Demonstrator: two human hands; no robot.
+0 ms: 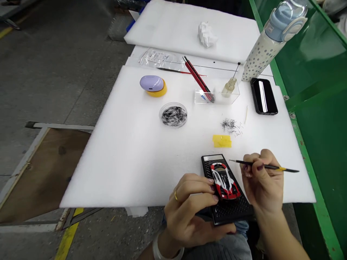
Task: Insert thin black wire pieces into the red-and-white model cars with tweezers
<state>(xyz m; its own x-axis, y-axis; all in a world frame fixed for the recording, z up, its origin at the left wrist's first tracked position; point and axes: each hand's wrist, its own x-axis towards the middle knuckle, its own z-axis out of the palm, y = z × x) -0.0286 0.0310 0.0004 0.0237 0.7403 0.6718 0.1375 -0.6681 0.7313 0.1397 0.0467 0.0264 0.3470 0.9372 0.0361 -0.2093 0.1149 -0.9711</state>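
My left hand (191,207) grips a black perforated base (230,211) near the front edge of the white foam sheet (130,151), fingers curled over its left side. A small red, white and black model car (225,180) sits on that base. My right hand (262,182) is just right of the car, pinching a thin black tool with a yellow band (271,167); its tip points left, above the car. A little pile of tiny black parts (230,125) and a yellow pad (222,141) lie beyond the car.
A round clear dish of black parts (173,115), a purple case on a yellow disc (152,85), a clear tray with a small bottle (229,88) and a red pen (196,77), a black phone (264,95), a dotted water bottle (268,43). Green bench frame (306,155) on the right.
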